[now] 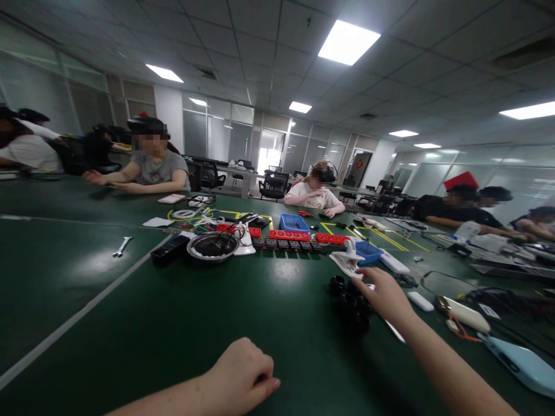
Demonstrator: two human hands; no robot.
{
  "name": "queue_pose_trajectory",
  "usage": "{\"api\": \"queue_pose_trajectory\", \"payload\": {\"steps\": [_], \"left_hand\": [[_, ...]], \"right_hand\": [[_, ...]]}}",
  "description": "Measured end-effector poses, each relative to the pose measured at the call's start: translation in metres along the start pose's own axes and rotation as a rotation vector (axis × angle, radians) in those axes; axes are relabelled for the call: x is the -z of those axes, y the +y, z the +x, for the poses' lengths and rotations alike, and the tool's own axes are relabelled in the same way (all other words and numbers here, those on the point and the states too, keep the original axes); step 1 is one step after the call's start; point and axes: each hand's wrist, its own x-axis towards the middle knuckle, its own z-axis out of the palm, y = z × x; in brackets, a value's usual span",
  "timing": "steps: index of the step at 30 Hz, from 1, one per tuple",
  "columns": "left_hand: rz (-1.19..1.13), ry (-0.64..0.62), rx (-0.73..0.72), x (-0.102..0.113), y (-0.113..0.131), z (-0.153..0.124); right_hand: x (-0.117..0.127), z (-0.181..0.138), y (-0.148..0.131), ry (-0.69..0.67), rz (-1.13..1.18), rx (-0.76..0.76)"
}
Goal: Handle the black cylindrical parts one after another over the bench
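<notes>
My left hand (243, 378) rests on the green table (173, 323) near the front edge, curled into a loose fist with nothing visible in it. My right hand (384, 294) reaches forward and lies on a cluster of black round parts (349, 300); its fingers bend over them. Whether they grip a part is hidden. A white plastic piece (347, 260) lies just beyond that hand.
A metal bowl (212, 245), red and black power strips (288, 238), blue bins (293, 222), a wrench (122, 246) and white devices with cables (463, 312) lie on the table. Several other people sit along the far and side edges.
</notes>
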Motion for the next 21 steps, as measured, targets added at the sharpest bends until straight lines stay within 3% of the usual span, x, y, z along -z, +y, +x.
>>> {"api": "queue_pose_trajectory", "payload": {"steps": [5, 10, 14, 21], "left_hand": [[0.042, -0.010, 0.015, -0.001, 0.000, -0.001], [0.019, 0.000, 0.009, 0.001, 0.000, -0.001], [-0.009, -0.012, 0.023, 0.006, 0.003, 0.000], [-0.060, -0.068, 0.049, 0.010, 0.006, 0.000]], "right_hand": [[-0.017, 0.069, -0.002, -0.283, -0.022, 0.056], [-0.033, 0.081, 0.004, -0.509, -0.032, 0.158], [-0.027, 0.075, 0.010, -0.546, -0.042, 0.203], [-0.018, 0.077, 0.013, -0.485, -0.065, 0.169]]}}
